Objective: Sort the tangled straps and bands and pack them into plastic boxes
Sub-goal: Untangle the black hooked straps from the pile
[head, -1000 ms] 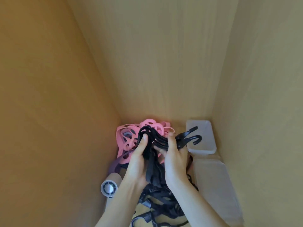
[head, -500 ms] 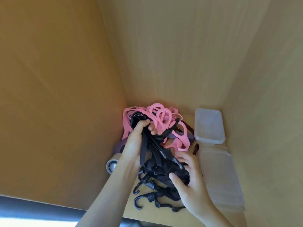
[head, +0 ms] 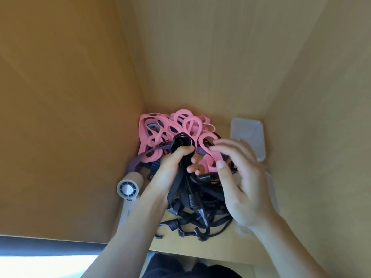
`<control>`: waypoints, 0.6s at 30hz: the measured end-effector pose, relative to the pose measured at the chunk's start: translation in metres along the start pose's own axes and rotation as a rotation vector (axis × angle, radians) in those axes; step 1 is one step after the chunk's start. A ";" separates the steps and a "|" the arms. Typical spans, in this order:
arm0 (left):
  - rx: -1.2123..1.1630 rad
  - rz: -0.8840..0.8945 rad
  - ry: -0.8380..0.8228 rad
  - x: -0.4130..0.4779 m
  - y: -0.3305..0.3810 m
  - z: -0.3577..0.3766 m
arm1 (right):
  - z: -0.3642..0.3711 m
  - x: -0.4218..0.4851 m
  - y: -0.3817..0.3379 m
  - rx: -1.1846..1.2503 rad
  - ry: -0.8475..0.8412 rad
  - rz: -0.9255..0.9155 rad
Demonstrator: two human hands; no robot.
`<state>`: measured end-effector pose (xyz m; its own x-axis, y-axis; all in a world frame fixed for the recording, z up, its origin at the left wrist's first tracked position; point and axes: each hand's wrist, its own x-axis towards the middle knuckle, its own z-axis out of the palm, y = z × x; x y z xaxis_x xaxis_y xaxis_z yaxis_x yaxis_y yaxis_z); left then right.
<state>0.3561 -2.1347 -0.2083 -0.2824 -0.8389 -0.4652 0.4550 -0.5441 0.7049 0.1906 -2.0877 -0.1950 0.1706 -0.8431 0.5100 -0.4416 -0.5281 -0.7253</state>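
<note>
A tangle of black straps with hooks lies on the wooden shelf floor near its front edge. My left hand grips a bunch of these black straps and holds their looped top up in front of the pink bands piled at the back. A purple band runs under the pink pile. My right hand hovers just right of the bunch, fingers spread over a pink loop and thumb near a black strap, holding nothing. A clear plastic box stands at the back right.
A second clear plastic box sits along the right wall, mostly hidden by my right hand. A white hand-held fan lies at the left by the side wall. Wooden walls close in left, back and right; the shelf's front edge is near me.
My right hand let go of the lower black tangle and rose beside the pink bands, fingers now spread. My left hand kept its grip on the black bunch.
</note>
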 end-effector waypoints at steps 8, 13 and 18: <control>-0.295 0.111 -0.008 -0.009 -0.005 -0.014 | 0.026 -0.016 0.005 0.308 -0.275 0.419; -0.430 0.190 0.020 -0.003 -0.015 -0.012 | 0.048 -0.027 0.004 0.483 -0.371 0.531; -0.395 0.161 0.066 0.000 -0.019 -0.004 | 0.063 -0.028 0.004 0.593 -0.363 0.631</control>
<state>0.3508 -2.1242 -0.2240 -0.1324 -0.9033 -0.4080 0.7806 -0.3487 0.5186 0.2392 -2.0720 -0.2411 0.3608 -0.9187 -0.1606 -0.0424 0.1558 -0.9869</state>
